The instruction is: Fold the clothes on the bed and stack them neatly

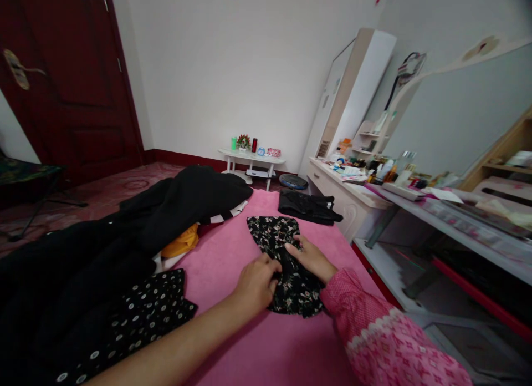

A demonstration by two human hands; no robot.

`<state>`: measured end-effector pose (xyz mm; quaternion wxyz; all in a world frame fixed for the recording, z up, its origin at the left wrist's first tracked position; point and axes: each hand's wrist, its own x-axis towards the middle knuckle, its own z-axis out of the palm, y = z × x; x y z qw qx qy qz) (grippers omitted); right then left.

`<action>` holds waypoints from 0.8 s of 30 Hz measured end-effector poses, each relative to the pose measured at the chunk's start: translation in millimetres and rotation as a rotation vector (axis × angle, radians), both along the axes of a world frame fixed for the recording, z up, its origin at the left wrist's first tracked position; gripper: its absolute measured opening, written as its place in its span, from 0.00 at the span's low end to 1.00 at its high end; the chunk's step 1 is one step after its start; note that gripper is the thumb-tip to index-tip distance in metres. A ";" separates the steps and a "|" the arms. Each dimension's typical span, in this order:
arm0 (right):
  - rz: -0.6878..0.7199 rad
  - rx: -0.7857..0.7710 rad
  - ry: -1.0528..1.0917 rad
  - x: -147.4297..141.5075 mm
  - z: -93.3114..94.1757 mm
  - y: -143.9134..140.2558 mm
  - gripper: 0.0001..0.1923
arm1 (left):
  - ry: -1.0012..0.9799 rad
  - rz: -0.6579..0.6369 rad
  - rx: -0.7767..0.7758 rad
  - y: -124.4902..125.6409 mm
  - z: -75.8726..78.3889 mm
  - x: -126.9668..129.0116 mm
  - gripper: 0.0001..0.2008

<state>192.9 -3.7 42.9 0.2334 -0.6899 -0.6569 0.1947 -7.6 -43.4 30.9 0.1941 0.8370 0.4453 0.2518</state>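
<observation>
A black floral garment [291, 289] lies on the pink bedcover [224, 258] in front of me, laid out in a long, narrow shape. My left hand [258, 282] is at its left edge, with curled fingers closed on the cloth. From the right, my right hand [312, 256] rests on the garment, its thumb stretched apart from the fingers. The right fingertips are partly hidden. Just beyond the floral cloth lies a folded black garment [307, 206].
Left of me is a heap of dark clothes [174, 208], with a yellow cloth [182, 242] and a black polka-dot garment [152, 305]. A cluttered dressing table [338, 178] and a grey shelf desk [449, 225] stand right. A small white table [253, 154] is beyond the bed.
</observation>
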 end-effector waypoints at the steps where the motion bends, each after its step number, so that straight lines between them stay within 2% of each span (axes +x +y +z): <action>1: 0.028 -0.035 -0.064 -10.0 8.7 0.8 0.37 | -0.006 -0.065 0.001 -7.1 -0.5 5.7 0.15; 4: 0.065 -0.134 -0.278 -37.8 27.5 7.9 0.44 | -0.006 -0.218 -0.016 -27.5 -1.5 22.4 0.16; 7: 0.074 -0.189 -0.462 -56.0 29.8 21.0 0.45 | -0.069 -0.364 0.024 -37.2 3.4 31.6 0.20; 9: 0.079 -0.204 -0.552 -61.8 25.8 29.1 0.41 | -0.156 -0.499 0.005 -30.8 10.8 31.3 0.18; 11: 0.078 -0.212 -0.606 -63.2 21.9 33.1 0.35 | -0.238 -0.641 -0.152 -11.9 19.2 26.2 0.14; 12: 0.081 -0.211 -0.619 -62.7 20.6 32.9 0.31 | -0.292 -0.657 -0.256 1.7 22.4 22.1 0.13; 13: 0.081 -0.203 -0.625 -61.6 19.7 31.2 0.28 | -0.368 -0.607 -0.336 17.3 24.1 17.1 0.12; 14: 0.075 -0.190 -0.631 -60.0 19.1 28.1 0.25 | -0.468 -0.486 -0.365 33.9 23.8 11.2 0.13; 15: 0.072 -0.165 -0.639 -58.0 18.5 24.0 0.23 | -0.577 -0.310 -0.340 50.6 21.0 4.6 0.14; 17: 0.093 -0.107 -0.644 -53.3 16.7 14.0 0.24 | -0.731 0.092 -0.157 80.7 8.0 -10.2 0.15; 19: 0.159 -0.080 -0.616 -48.1 13.4 3.4 0.29 | -0.708 0.381 -0.025 101.5 -12.1 -23.8 0.16; 21: 0.223 -0.079 -0.570 -43.2 9.2 -6.5 0.36 | -0.574 0.494 0.014 111.7 -32.5 -32.4 0.15; 24: 0.237 -0.064 -0.566 -35.3 6.4 -19.1 0.38 | -0.466 0.414 0.049 113.7 -51.5 -33.2 0.13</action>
